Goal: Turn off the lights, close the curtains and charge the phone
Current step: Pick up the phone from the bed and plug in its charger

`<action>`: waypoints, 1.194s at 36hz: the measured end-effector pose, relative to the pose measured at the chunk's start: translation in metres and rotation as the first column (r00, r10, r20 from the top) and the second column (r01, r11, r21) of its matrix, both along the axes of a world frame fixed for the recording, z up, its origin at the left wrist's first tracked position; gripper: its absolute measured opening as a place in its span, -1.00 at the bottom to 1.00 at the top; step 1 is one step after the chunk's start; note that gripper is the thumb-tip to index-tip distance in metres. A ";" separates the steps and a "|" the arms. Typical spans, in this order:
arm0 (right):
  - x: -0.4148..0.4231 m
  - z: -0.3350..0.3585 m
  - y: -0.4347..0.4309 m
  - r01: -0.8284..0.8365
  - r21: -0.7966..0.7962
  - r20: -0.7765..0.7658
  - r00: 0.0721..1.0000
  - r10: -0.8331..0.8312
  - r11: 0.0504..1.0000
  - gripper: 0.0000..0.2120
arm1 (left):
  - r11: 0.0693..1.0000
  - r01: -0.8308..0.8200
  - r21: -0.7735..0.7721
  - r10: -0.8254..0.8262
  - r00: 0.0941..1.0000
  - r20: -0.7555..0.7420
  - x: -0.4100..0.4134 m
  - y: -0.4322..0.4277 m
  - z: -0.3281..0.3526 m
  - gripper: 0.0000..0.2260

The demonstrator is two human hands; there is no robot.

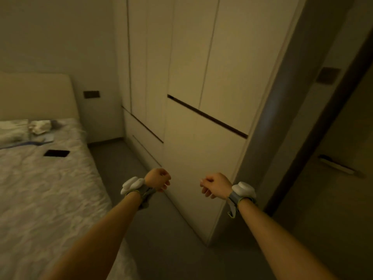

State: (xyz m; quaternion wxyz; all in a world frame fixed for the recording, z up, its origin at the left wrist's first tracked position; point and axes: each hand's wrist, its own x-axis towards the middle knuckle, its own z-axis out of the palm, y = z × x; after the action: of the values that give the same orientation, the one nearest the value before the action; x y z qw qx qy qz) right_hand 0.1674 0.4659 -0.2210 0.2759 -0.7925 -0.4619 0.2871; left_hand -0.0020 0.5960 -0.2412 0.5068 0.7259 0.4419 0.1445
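Note:
The room is dim. A dark phone (56,153) lies flat on the bed (46,188) at the left, near the pillows. My left hand (158,179) hangs in front of me over the floor, fingers curled with nothing in them. My right hand (216,186) is beside it, loosely curled and also holding nothing. Both wrists carry white strapped devices. A dark switch plate (327,75) sits on the wall by the door at the right. Another dark panel (91,94) is on the far wall beside the headboard. No curtains are in view.
A tall white wardrobe (201,98) fills the middle, its corner close to my right hand. A narrow grey floor strip (129,164) runs between bed and wardrobe. A door with a lever handle (336,167) stands at the right. Crumpled cloth (40,126) lies by the pillows.

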 end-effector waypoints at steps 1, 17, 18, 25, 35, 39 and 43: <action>0.015 -0.008 0.032 -0.053 -0.003 -0.009 0.999 0.053 0.999 -0.76 | 0.999 -0.050 0.002 0.050 0.999 0.007 0.009 0.025 -0.008 -0.91; 0.097 -0.016 0.306 -0.286 -0.014 -0.029 0.958 0.286 0.958 -0.74 | 0.921 -0.390 -0.001 0.390 0.921 0.006 0.055 0.256 -0.025 -0.91; 0.099 -0.017 0.323 -0.304 -0.012 -0.043 0.952 0.303 0.953 -0.75 | 0.915 -0.403 -0.003 0.403 0.915 -0.002 0.056 0.269 -0.026 -0.91; 0.102 -0.026 0.449 -0.429 -0.017 -0.080 0.901 0.427 0.903 -0.70 | 0.856 -0.517 0.007 0.515 0.852 -0.090 0.058 0.361 -0.032 -0.76; 0.086 -0.034 0.663 -0.626 -0.012 -0.073 0.778 0.624 0.780 -0.70 | 0.727 -0.684 -0.057 0.672 0.727 -0.141 0.038 0.522 -0.027 -0.93; 0.069 -0.029 0.763 -0.683 -0.003 -0.068 0.729 0.682 0.730 -0.67 | 0.623 -0.776 -0.099 0.771 0.630 -0.088 0.011 0.598 -0.023 -0.83; 0.038 -0.037 0.839 -0.729 -0.016 -0.088 0.683 0.725 0.684 -0.68 | 0.547 -0.831 -0.107 0.821 0.557 -0.128 -0.014 0.643 -0.026 -0.92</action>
State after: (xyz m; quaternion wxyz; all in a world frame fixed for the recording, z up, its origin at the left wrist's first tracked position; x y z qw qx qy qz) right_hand 0.2054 1.3049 -0.2578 0.1366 -0.5397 -0.7204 0.4135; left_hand -0.0155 1.2386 -0.2672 0.4199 0.3957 0.7565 0.3080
